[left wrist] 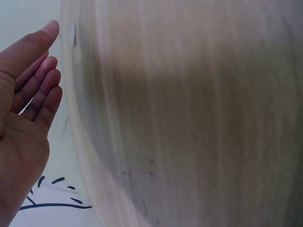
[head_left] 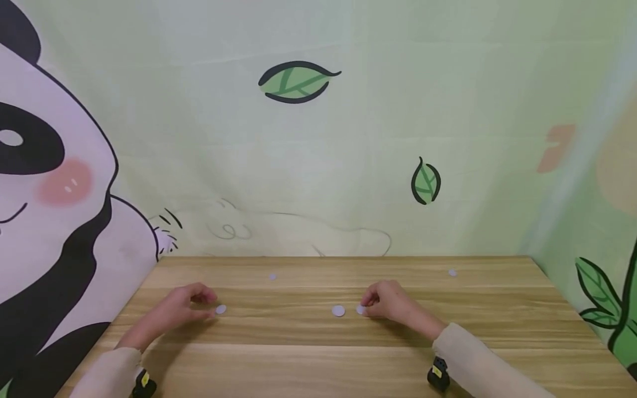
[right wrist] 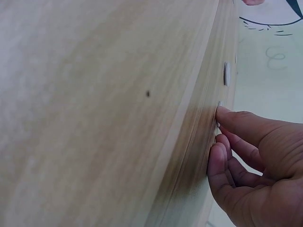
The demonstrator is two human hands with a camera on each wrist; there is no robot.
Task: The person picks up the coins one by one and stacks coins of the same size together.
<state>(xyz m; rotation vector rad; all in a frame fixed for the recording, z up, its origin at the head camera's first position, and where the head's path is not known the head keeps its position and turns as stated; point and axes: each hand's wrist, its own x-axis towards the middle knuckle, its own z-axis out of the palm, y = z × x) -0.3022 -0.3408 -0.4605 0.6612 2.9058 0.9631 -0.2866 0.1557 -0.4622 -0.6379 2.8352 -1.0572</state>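
Note:
My right hand point(head_left: 390, 301) is low over the wooden table, thumb and fingertips pinching a small white disc point(head_left: 360, 309) at its edge. A thin rim of that disc shows by the thumb in the right wrist view. Just left of it a second, larger-looking white disc point(head_left: 338, 310) lies flat. My left hand point(head_left: 181, 309) hovers with loosely bent fingers and thumb beside another white disc point(head_left: 221, 309). The left wrist view shows this hand point(left wrist: 31, 90) holding nothing, its thumb tip a little short of the disc point(left wrist: 73, 35).
Two more small white discs lie toward the back of the table point(head_left: 278, 359), one at centre left point(head_left: 272, 277) and one at the right point(head_left: 452, 273). Behind the table's far edge hangs a pale green backdrop point(head_left: 368, 121) printed with a panda and leaves.

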